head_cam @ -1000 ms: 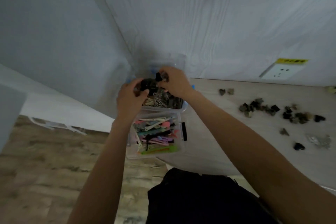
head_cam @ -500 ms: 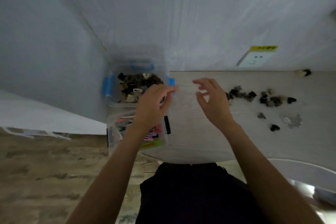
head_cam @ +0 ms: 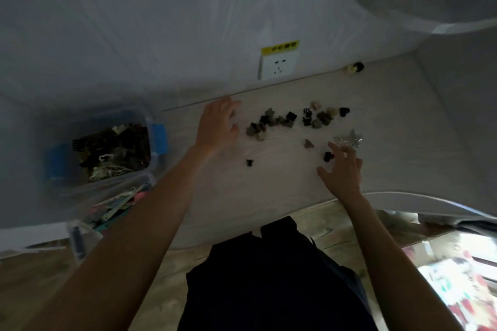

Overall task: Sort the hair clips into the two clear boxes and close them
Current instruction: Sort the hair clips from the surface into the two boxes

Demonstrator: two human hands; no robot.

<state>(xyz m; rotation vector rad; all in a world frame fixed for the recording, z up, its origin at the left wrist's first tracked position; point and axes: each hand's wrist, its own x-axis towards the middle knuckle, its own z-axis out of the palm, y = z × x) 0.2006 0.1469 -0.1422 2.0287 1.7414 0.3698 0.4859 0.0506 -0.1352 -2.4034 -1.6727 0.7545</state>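
Two hands over the table (head_cam: 269,196), fingers spread, holding nothing; left hand (head_cam: 217,123) beside blurred claw clips (head_cam: 282,121), right hand (head_cam: 341,169) near a black clip (head_cam: 327,156); far box (head_cam: 107,150) open at left, near box (head_cam: 113,209) half hidden by the forearm.

Home room, pale desk (head_cam: 269,196) against wall, socket (head_cam: 278,66), wood-look floor (head_cam: 40,277)
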